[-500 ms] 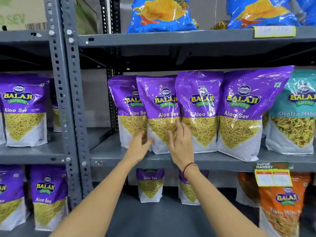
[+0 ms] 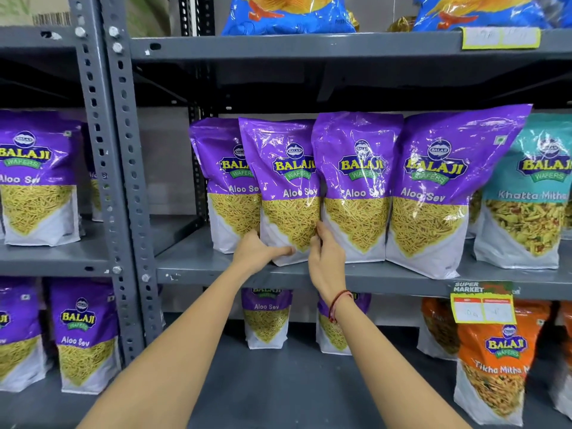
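Nearest the camera, two bare forearms point(image 2: 185, 351) reach up toward the middle shelf point(image 2: 387, 278) of a grey steel rack point(image 2: 123, 181). A red thread band point(image 2: 339, 303) circles the right wrist. The left hand point(image 2: 258, 250) grips the lower left corner of the second Aloo Sev bag point(image 2: 286, 181), thumb laid across its white front. The right hand point(image 2: 326, 258) curls its fingers round the same bag's lower right edge, tucked between it and the third Aloo Sev bag point(image 2: 356, 187). The held bag stands on the shelf near its front edge, overlapping the leftmost Aloo Sev bag point(image 2: 221, 181). Farther right stands a teal Khatta Mitha bag point(image 2: 532, 199). Above, blue chip bags point(image 2: 288, 13) sit on the top shelf point(image 2: 309, 44).
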Available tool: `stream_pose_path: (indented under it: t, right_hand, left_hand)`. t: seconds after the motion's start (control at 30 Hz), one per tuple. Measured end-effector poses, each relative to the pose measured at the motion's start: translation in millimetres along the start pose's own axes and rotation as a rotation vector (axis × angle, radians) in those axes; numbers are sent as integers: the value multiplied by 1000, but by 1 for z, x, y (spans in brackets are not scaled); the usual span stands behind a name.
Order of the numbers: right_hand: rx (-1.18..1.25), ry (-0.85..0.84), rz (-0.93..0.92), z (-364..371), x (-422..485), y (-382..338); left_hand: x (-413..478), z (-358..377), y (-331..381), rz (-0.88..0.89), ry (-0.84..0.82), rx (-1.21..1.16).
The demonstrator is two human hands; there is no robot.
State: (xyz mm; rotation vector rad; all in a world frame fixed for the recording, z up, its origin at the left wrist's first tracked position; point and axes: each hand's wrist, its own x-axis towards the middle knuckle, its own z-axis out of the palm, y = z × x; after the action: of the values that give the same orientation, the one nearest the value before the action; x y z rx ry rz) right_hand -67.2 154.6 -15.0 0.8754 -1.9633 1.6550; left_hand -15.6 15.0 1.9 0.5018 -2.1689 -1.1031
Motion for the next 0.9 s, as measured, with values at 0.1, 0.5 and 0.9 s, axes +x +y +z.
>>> stream_pose_path:
  t: [0.1, 0.5, 0.9]
  right_hand:
    - [100, -36, 34, -5, 0, 0]
    - [257, -216, 87, -9, 5, -11]
    - [543, -325, 15, -5, -29, -51]
  left_hand:
    - [-4, -4, 0, 1, 19, 3]
    - [-26, -63, -22, 69, -171, -187]
    - [-94, -97, -27, 249, -25, -251]
